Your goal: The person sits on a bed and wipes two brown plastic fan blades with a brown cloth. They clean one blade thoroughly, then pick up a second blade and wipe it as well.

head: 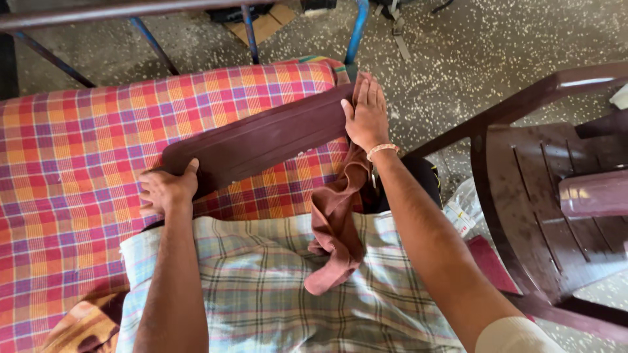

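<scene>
Folded maroon cloth lies on the checked bed. Left hand pinches its near end; right hand presses its far end, fingers flat and together.

Checked bedsheet over bed; pale plaid cloth in foreground. Brown plastic chair at right. Speckled floor. Blue frame legs behind.

The chair and checked bedsheet run off frame.
</scene>
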